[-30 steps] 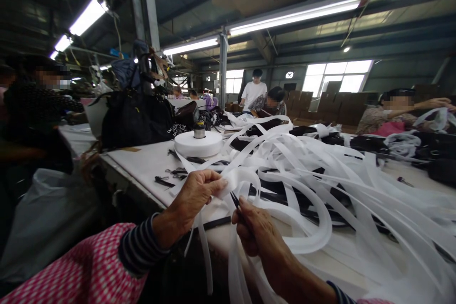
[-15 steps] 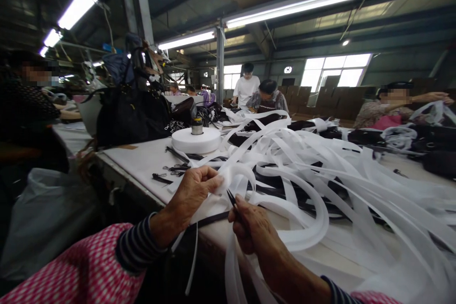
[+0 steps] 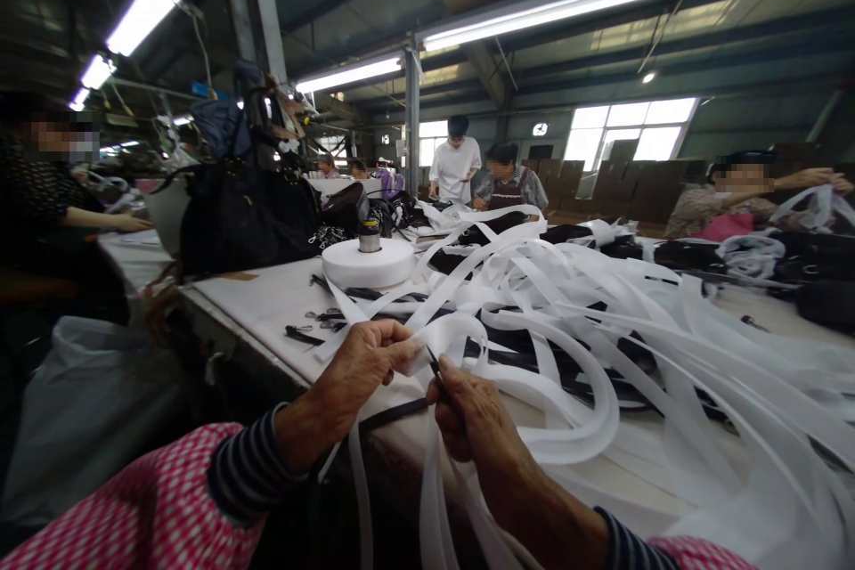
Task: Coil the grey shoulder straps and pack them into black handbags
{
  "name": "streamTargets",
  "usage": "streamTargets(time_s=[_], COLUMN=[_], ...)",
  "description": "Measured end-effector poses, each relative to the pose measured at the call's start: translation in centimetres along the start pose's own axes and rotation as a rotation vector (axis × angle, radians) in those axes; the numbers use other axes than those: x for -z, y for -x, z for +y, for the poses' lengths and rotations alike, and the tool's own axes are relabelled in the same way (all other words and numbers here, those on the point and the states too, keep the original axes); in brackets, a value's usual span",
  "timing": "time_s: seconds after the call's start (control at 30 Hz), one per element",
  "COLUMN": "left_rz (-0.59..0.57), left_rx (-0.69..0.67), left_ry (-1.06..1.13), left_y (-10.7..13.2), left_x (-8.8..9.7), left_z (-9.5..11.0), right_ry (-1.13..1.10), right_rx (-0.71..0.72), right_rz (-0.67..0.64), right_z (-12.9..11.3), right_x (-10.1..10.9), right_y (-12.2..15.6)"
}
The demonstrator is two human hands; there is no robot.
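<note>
My left hand (image 3: 357,371) pinches a white fabric tape (image 3: 446,331) between thumb and fingers, over the near edge of the table. Close to its right, my right hand (image 3: 473,410) is closed around small dark thread snips (image 3: 433,361). Their pointed tip touches or lies right beside the tape at the left fingertips; the handles are hidden in the palm. Loose ends of white tape (image 3: 437,499) hang down below both hands. A large tangle of the same tape (image 3: 574,285) spreads across the table to the right.
A roll of white tape (image 3: 367,263) lies on the table (image 3: 267,294), with a small jar-like object (image 3: 369,236) at its centre. Black straps with metal clips (image 3: 304,336) lie nearby. Black bags (image 3: 247,214) are piled at the back left. Several people work around; a white sack (image 3: 80,427) stands left.
The snips' tip has come up to the tape at my left fingertips. My left hand has shifted slightly, and a tape end hangs lower. A person at the back has raised their head.
</note>
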State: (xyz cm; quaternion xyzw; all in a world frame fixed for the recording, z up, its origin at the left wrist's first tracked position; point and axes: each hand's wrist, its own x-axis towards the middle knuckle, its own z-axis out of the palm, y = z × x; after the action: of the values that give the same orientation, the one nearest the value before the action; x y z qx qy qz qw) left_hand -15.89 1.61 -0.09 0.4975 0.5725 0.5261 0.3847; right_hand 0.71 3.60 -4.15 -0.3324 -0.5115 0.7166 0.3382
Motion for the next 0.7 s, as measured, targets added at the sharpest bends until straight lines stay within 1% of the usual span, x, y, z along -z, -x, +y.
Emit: streamTargets(time_s=[0.23,0.43,0.57,0.7], left_rz=[-0.005,-0.018,-0.01,-0.013], left_rx=[0.018,0.016,0.011,0.016], left_ry=[0.018,0.046,0.027,0.013], left_y=[0.0,0.0,0.0,-0.2], left_x=[0.2,0.3,0.4,0.4], left_z=[-0.2,0.0,0.0,0.0], right_ry=[0.003,-0.016,-0.044,0.0], right_rx=[0.018,0.023,0.035,0.061], right_rz=[0.003,0.012,0.002,-0.002], right_z=[-0.4,-0.1,0.0,-0.3], right_x=[-0.1,-0.2,-0.3,-0.4], right_y=[-0.3,-0.7,-1.0,-1.4])
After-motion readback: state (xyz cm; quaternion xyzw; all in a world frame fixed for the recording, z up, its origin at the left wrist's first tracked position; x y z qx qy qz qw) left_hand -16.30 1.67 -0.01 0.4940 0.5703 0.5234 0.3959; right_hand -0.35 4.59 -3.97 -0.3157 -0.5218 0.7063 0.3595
